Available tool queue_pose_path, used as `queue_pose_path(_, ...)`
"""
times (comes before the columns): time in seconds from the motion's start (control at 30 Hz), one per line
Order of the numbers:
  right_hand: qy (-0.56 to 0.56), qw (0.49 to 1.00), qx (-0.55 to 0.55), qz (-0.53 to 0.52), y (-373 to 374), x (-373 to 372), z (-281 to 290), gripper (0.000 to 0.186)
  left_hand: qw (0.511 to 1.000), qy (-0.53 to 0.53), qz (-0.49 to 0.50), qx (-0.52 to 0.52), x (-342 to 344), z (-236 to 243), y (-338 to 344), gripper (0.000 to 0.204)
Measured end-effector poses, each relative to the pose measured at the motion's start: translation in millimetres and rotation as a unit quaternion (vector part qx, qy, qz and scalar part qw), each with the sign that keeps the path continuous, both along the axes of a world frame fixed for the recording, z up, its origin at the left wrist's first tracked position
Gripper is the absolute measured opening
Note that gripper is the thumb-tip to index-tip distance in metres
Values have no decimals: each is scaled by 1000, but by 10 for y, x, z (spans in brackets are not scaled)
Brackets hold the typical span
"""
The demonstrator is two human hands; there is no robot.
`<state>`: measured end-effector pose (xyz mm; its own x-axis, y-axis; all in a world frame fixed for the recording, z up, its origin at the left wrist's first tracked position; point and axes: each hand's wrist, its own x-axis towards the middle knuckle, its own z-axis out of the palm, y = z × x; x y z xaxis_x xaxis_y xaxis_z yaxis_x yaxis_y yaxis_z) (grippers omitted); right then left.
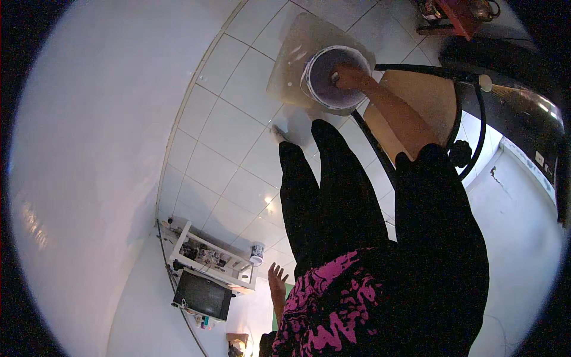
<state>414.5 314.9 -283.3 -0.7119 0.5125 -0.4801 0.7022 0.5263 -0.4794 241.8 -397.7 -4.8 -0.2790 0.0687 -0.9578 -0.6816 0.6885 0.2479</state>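
- A white round plastic bucket [321, 66] is at upper centre, its mouth open toward the viewer. It stands on a grey-beige square slab with rounded corners [292, 52], which probably keeps its base off the floor.
- The bucket's thin pale handle [303, 85] hangs down at the rim's left, so it does not cross the mouth and leaves the way in unblocked.
- The person's right hand [351, 78] is inside the bucket, the bare forearm passing over the rim from the right. The arm is stretched far down, seemingly because the bucket is so low.
- The right grip curls inward; a pale patch shows at the fingertips, but I cannot tell whether it is pinching anything.
- The person's left hand [277, 278] is well apart from the bucket, at lower centre, its grip spread and nothing visible in it. It is perhaps held out for balance.
- The black-trousered legs [333, 196] reach toward the slab, over white square floor tiles [229, 134]; this seems to put the bucket within the right arm's reach.
- A chair with a tan seat and black tubular frame [441, 107] is just beside the bucket, on its right, partly behind the forearm.
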Motion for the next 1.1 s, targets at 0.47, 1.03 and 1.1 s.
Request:
queue_pose_path(0.47,30,983,-25,-180,159,-98,276,55,998,30,44,20,123,-81,-226,65)
queue_pose_path(1.03,161,949,69,-263,-156,187,971,23,996,36,81,31,365,-263,-257,63)
queue_pose_path(1.1,165,941,54,-289,-163,200,947,19,995,39,82,30,361,-271,-267,62)
